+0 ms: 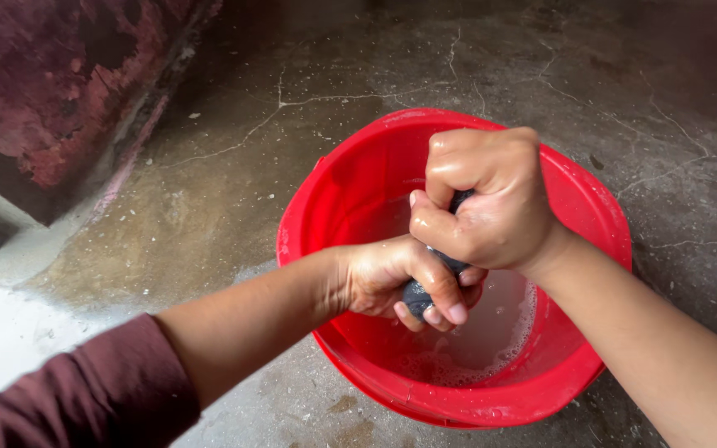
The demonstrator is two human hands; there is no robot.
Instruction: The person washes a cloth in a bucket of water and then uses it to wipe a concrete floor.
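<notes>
A red plastic bucket (358, 191) stands on the wet concrete floor, with soapy, cloudy water (491, 332) and foam in it. Over the bucket, both my hands grip a small dark wet cloth (418, 293), twisted between them. My right hand (483, 199) is a closed fist on the upper end of the cloth. My left hand (392, 278) is closed around the lower end, just below the right. Most of the cloth is hidden inside my fists. My left arm has a maroon sleeve pushed up.
Cracked, wet grey concrete floor (234, 191) surrounds the bucket. A peeling dark red wall (51, 83) rises at the upper left. A pale wet patch (2, 332) lies on the floor at the left.
</notes>
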